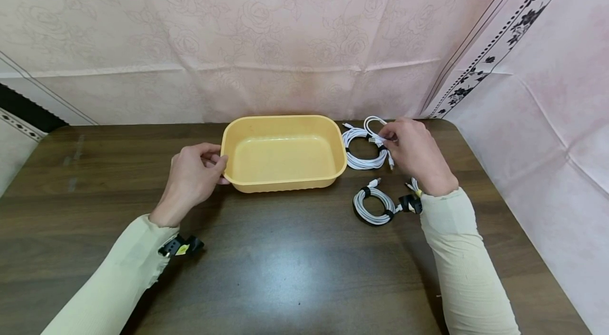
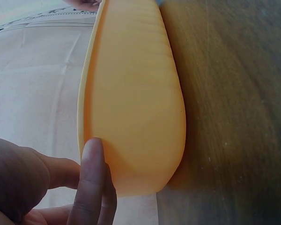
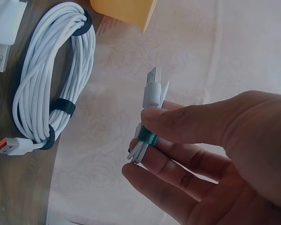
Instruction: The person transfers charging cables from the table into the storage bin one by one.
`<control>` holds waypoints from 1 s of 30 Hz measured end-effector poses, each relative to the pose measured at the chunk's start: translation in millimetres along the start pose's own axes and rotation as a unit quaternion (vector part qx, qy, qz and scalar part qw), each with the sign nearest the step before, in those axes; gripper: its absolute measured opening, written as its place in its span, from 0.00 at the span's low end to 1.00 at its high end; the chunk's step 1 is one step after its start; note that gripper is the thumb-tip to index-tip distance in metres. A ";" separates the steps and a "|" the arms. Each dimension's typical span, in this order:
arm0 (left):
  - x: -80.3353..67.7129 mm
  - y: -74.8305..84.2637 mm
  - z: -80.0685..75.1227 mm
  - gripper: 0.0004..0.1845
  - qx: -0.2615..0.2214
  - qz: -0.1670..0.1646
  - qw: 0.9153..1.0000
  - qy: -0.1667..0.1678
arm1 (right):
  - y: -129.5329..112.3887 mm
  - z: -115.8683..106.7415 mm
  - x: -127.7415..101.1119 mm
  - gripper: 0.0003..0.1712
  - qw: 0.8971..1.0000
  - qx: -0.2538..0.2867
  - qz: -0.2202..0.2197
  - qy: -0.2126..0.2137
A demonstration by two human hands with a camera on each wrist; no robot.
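My left hand pinches the left end of a yellow plastic basin, thumb at the rim and fingers against the outer wall. The basin stands on the table with nothing inside. At its right, my right hand pinches a small bundled white USB cable between thumb and fingers; a green tie wraps it and its metal plug points up in the right wrist view. Just left of that hand lies a larger coiled white cable with black ties, beside the basin.
Nearer me, another coiled cable with black ties lies on the brown wooden table. A cable end shows beside the right wrist, partly hidden. A pale floral cloth hangs behind the table's back edge and along the right.
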State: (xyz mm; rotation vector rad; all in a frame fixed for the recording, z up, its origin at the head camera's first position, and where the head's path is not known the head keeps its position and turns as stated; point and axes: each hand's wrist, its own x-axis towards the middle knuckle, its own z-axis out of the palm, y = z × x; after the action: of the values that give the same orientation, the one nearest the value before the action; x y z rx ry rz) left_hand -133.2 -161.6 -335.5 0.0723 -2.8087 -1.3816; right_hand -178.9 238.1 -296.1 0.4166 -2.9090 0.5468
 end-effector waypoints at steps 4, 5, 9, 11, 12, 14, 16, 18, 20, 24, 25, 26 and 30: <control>-0.3 -0.2 -0.2 0.19 0.002 0.002 1.000 0.002 | -0.2 0.6 0.3 0.09 1.000 0.000 -0.003 -0.002; -0.4 -0.2 -0.2 0.19 0.002 0.002 1.000 0.003 | -0.3 0.6 0.3 0.09 1.000 0.001 -0.004 -0.003; -0.6 -0.4 -0.4 0.19 0.004 0.002 1.000 0.004 | -0.5 1.3 0.4 0.09 1.000 0.001 -0.005 -0.004; -0.5 -0.3 -0.4 0.19 0.004 0.001 1.000 0.004 | -0.9 1.4 0.2 0.08 1.000 0.001 -0.005 -0.003; -0.5 -0.2 -0.3 0.19 0.003 0.001 1.000 0.004 | -1.0 1.4 0.3 0.08 1.000 0.000 -0.006 -0.002; -0.1 -0.1 -0.4 0.19 0.002 0.002 1.000 0.004 | -1.7 0.8 0.3 0.08 1.000 -0.001 -0.009 -0.001; 0.2 0.1 -0.6 0.19 -0.001 0.003 1.000 0.003 | -2.8 0.2 0.5 0.08 1.000 -0.002 -0.012 0.000; 0.4 0.1 -0.8 0.19 -0.004 0.004 1.000 0.001 | -4.0 -0.4 0.7 0.08 1.000 -0.002 -0.015 0.001; 0.4 0.1 -1.3 0.19 -0.004 0.002 1.000 -0.001 | -5.0 -0.4 0.7 0.08 1.000 -0.002 -0.016 0.001; 0.3 0.3 -1.5 0.19 -0.005 -0.002 1.000 -0.008 | -6.1 0.7 1.0 0.08 1.000 -0.004 -0.016 0.000; 0.4 0.4 -1.4 0.19 -0.005 -0.003 1.000 -0.008 | -6.3 1.0 1.4 0.08 1.000 -0.005 -0.016 0.000; 0.5 0.4 -1.5 0.19 -0.006 -0.004 1.000 -0.009 | -6.6 1.4 2.0 0.08 1.000 -0.005 -0.016 0.000; 0.2 0.1 -1.2 0.19 -0.009 -0.005 1.000 -0.010 | -8.5 3.2 4.4 0.08 1.000 -0.002 -0.015 0.000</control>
State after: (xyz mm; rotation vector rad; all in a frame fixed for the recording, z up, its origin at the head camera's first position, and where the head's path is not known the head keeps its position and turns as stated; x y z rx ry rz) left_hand -133.4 -162.5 -334.7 0.0746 -2.8155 -1.4164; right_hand -180.8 228.2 -295.4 0.4575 -2.8983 0.5352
